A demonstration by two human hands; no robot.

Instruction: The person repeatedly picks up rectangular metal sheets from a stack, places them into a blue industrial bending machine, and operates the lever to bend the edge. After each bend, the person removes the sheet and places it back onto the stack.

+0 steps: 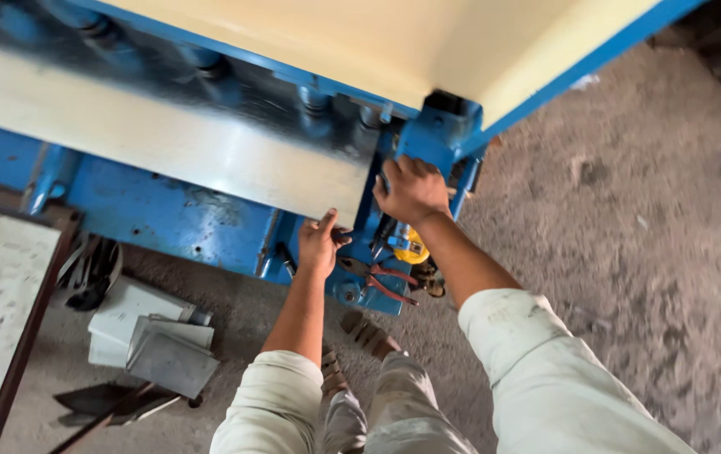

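The left hand point(320, 244) presses flat, fingers open, on the metal sheet point(167, 139) corner. The right hand point(411, 189) seems curled around the blue machine point(440, 134) end; keep fingers clear

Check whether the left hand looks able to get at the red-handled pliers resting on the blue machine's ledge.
Probably yes. The left hand rests against the blue machine frame right beside the red-handled pliers, with nothing between them. The right hand sits higher, clear of that path.
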